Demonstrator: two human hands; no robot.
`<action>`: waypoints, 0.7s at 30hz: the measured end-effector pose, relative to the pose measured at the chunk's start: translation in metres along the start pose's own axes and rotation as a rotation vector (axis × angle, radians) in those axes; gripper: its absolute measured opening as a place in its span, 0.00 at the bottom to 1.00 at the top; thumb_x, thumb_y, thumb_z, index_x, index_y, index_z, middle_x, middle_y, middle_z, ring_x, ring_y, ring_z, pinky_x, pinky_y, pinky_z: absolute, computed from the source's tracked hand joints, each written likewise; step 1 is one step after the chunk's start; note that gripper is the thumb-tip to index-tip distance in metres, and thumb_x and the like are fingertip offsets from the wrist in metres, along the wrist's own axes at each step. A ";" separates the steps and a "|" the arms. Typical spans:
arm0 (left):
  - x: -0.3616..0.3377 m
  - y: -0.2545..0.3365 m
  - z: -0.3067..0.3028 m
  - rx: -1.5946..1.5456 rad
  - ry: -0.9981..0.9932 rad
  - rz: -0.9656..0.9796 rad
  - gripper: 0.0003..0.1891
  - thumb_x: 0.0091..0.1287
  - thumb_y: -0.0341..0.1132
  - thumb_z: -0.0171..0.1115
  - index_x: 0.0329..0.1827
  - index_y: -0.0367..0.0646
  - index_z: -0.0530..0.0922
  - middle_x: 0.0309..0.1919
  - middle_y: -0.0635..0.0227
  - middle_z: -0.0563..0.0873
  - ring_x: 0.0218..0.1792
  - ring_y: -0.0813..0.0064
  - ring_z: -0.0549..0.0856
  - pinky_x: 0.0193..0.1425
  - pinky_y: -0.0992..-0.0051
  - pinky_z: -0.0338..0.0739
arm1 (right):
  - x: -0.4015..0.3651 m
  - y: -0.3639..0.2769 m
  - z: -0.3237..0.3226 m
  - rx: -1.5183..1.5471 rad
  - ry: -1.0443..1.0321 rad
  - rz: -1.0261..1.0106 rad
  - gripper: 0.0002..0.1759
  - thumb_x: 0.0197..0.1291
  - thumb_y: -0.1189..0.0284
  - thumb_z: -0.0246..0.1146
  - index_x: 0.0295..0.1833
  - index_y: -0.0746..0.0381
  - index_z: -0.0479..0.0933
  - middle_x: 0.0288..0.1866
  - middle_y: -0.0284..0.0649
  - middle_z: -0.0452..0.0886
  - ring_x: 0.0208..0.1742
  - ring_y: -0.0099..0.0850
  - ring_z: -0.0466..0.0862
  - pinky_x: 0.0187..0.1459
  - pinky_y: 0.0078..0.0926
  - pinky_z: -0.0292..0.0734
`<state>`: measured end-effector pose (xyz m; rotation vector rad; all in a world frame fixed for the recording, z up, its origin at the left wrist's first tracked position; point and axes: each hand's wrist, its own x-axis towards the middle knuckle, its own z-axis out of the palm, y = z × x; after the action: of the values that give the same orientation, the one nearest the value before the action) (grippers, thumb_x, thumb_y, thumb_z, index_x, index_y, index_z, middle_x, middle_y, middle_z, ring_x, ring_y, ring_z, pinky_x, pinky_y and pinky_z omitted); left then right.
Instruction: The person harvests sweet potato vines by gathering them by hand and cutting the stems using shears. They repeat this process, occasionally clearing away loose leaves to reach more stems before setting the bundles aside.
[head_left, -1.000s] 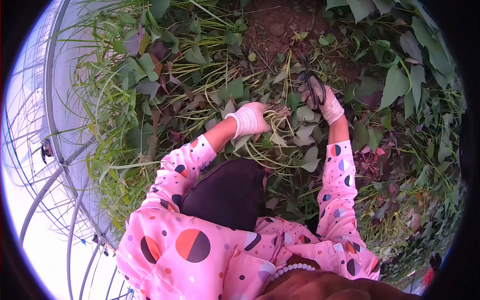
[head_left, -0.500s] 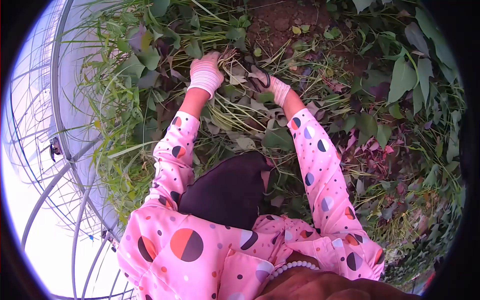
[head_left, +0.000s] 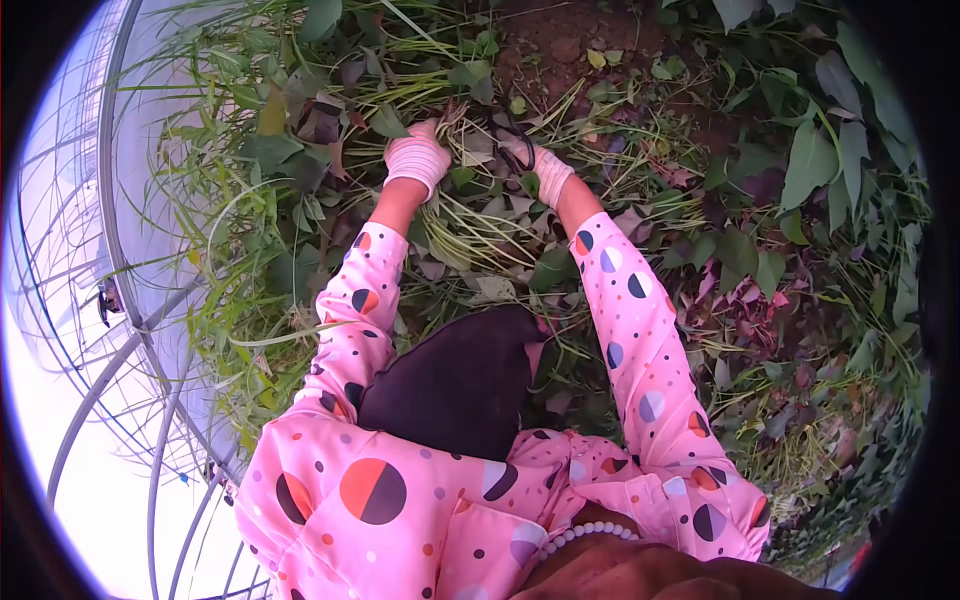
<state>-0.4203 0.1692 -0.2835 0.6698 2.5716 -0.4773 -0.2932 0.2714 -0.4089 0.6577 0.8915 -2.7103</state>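
My left hand (head_left: 417,158), in a pale striped glove, is closed around a bunch of leafy vine stems (head_left: 456,122) whose ends point up beside the thumb. To its right, my right hand (head_left: 545,172), gloved as well, grips scissors (head_left: 525,152) by their black loop handles. The blades are hard to make out among the leaves near the stems. Long green stems (head_left: 470,232) curve below and between both hands, and broad leaves (head_left: 388,122) lie around the left one.
Bare reddish soil (head_left: 565,50) shows beyond my hands. Dense leafy vines (head_left: 805,165) grow on the right, with tall grass (head_left: 235,215) on the left. A metal frame (head_left: 112,200) with pale sheeting runs along the left edge. My dark-clothed knee (head_left: 455,375) is close below the stems.
My left hand has shifted slightly down and right with the stems, and leaves left of it have moved. My right hand has turned a little, still around the scissors.
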 end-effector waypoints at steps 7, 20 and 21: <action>-0.037 -0.012 -0.003 -0.104 -0.042 0.118 0.25 0.53 0.44 0.63 0.55 0.45 0.78 0.50 0.54 0.82 0.52 0.55 0.81 0.57 0.63 0.75 | -0.044 0.013 0.018 -0.353 0.290 0.117 0.21 0.62 0.54 0.57 0.32 0.63 0.77 0.21 0.35 0.76 0.16 0.26 0.73 0.20 0.24 0.66; -0.127 -0.020 0.045 -0.272 -0.149 0.190 0.22 0.55 0.49 0.61 0.48 0.45 0.82 0.42 0.51 0.84 0.44 0.56 0.84 0.49 0.64 0.77 | -0.076 0.019 0.004 -0.386 0.101 0.189 0.38 0.60 0.35 0.47 0.38 0.62 0.80 0.20 0.32 0.78 0.17 0.22 0.73 0.21 0.18 0.65; -0.121 -0.017 0.035 -0.317 0.044 0.184 0.23 0.54 0.48 0.63 0.49 0.45 0.81 0.41 0.53 0.85 0.43 0.57 0.84 0.49 0.66 0.77 | -0.071 0.019 0.002 -0.412 0.081 0.131 0.38 0.60 0.35 0.47 0.37 0.62 0.80 0.20 0.33 0.78 0.17 0.23 0.73 0.21 0.19 0.65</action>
<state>-0.3226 0.0953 -0.2497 0.7956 2.5153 0.0054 -0.2248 0.2596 -0.3835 0.7077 1.3255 -2.2963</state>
